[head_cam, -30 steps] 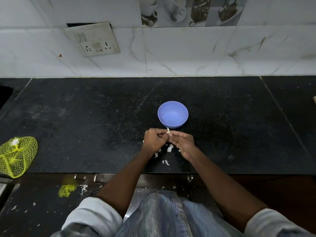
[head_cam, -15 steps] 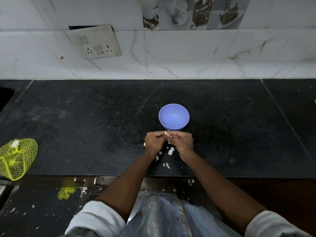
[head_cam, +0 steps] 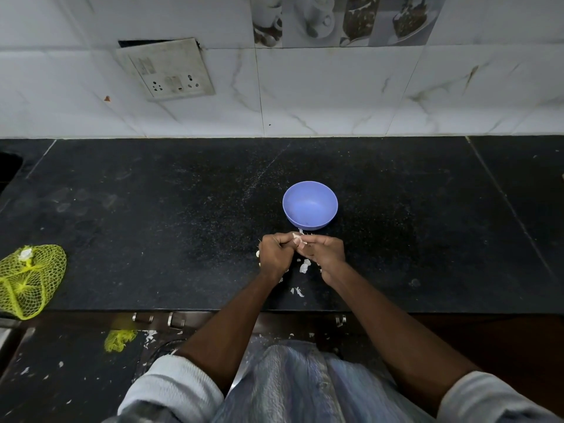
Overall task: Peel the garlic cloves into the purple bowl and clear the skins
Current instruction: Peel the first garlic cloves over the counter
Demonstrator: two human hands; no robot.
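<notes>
**Both hands pinching a garlic clove in front of the purple bowl**

Shifted a little nearer the near edge than a second ago, with both hands again meeting just in front of the bowl; bowl unmoved, skins on the bench much as before.

Seen from above: left hand and right hand held knuckle to knuckle over the dark bench. Fingers of the left hand curled, pinching a small pale garlic clove; fingers of the right hand curled too, gripping the same clove from the other side, with a thin flake of skin sticking up at the join. Too small to tell how much skin remains on it.

Purple bowl upright on the bench just beyond the hands, close but apart from them; nothing visible inside. Loose garlic skins scattered on the bench under and between the wrists, more flakes near the bench edge.

Far left on the bench: yellow mesh bag, lying flat. Scrap of the same yellow mesh and white flakes on the floor below. White marbled wall tiles behind, with a loosened socket plate tilted off the wall.
</notes>
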